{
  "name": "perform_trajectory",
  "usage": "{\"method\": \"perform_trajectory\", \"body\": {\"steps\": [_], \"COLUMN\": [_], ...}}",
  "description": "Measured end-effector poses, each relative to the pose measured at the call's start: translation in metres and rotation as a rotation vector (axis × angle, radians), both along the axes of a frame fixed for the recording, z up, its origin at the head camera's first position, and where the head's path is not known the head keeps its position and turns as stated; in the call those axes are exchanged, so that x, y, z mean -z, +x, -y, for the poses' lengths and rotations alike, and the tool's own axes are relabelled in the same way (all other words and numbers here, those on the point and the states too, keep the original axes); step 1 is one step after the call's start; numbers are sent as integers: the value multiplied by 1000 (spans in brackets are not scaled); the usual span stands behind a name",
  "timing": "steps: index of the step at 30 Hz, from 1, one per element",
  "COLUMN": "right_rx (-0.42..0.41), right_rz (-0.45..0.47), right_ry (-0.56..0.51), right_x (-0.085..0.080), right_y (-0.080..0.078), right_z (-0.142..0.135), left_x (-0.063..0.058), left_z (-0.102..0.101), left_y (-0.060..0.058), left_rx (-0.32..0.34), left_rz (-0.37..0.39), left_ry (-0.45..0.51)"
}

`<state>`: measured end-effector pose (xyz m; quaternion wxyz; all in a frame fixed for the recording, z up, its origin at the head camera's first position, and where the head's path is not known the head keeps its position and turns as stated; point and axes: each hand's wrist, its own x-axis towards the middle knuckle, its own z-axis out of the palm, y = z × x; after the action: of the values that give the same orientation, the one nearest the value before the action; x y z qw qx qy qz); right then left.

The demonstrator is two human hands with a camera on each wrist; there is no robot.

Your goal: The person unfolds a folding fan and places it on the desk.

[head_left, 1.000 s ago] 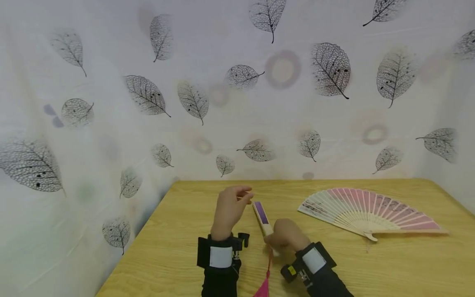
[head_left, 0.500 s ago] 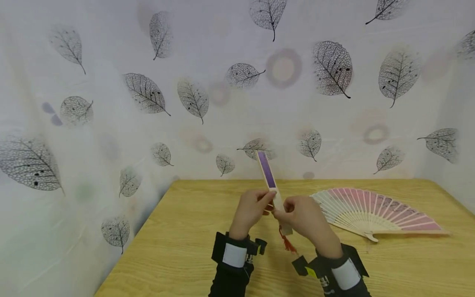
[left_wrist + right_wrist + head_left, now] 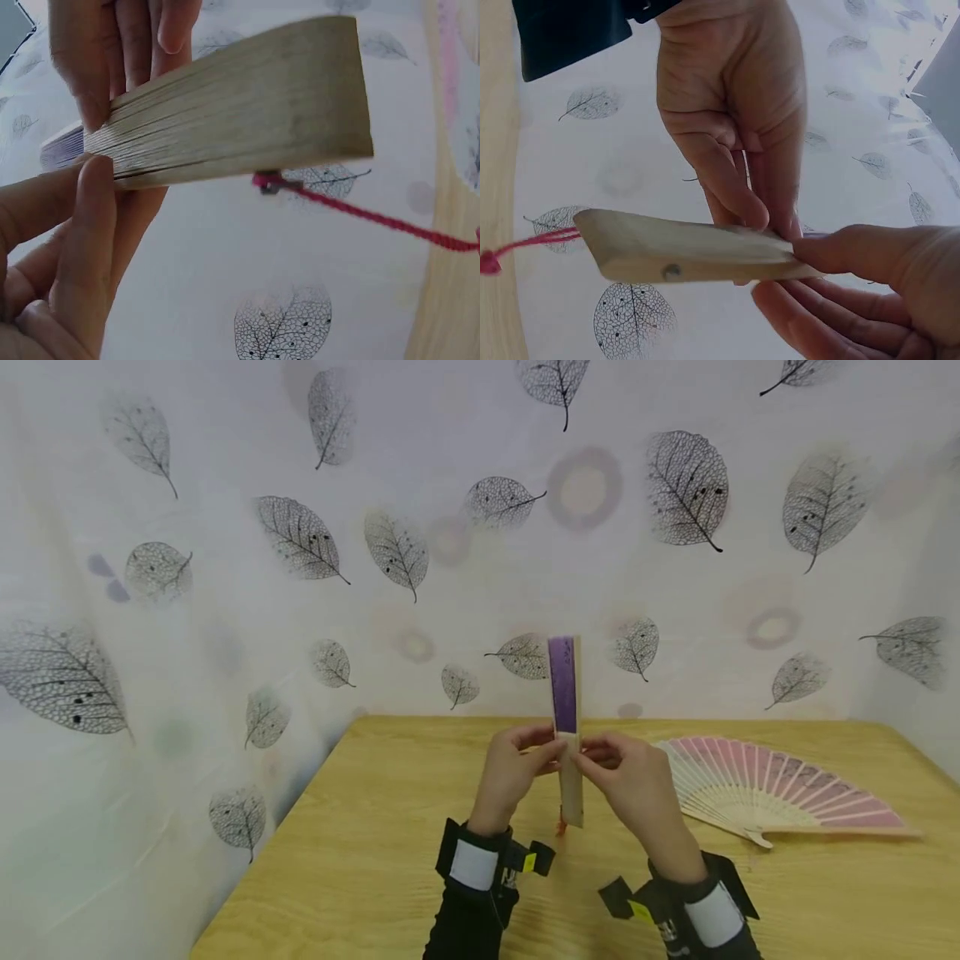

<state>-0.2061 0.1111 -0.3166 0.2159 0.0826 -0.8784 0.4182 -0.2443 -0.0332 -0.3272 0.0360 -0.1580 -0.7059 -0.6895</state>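
A folded hand fan (image 3: 564, 693) with purple leaf and pale wooden ribs is held upright above the table, between both hands. My left hand (image 3: 510, 768) pinches its left side just below the purple part. On the opposite edge my right hand (image 3: 626, 772) pinches the ribs with thumb and fingers. In the left wrist view the stacked ribs of the fan (image 3: 247, 105) lie close together at the pivot end, with a red cord (image 3: 375, 217) hanging off it. The right wrist view shows the pivot rivet on the fan's edge (image 3: 705, 262).
A spread pink and pale green fan (image 3: 787, 785) lies on the right of the wooden table (image 3: 360, 860). Behind the table hangs a white curtain (image 3: 420, 443) printed with leaves. Black camera straps (image 3: 480, 864) sit on both wrists.
The folded fan was lifted off the table by the right hand, and the left hand took hold of it too. Since then it has turned more upright, showing more of its purple side.
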Motion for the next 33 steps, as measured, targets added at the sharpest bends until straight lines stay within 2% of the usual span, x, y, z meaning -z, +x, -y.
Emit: {"method": "perform_trajectory", "body": {"steps": [5, 10, 16, 24, 33], "right_rx": [42, 51, 78, 111, 191], "right_rz": [-33, -47, -77, -76, -200], "right_ry": [8, 13, 8, -10, 1], "right_x": [0, 1, 1, 1, 6], "right_y": [0, 0, 1, 2, 1], "right_z": [3, 4, 6, 7, 7], "left_x": [0, -1, 0, 0, -4], "left_z": [-4, -4, -6, -6, -5], "left_y": [0, 0, -1, -2, 1], "left_rx": [-72, -113, -164, -148, -127], "left_rz": [-20, -11, -52, -24, -11], "left_ry": [-75, -78, -96, -87, -96]}}
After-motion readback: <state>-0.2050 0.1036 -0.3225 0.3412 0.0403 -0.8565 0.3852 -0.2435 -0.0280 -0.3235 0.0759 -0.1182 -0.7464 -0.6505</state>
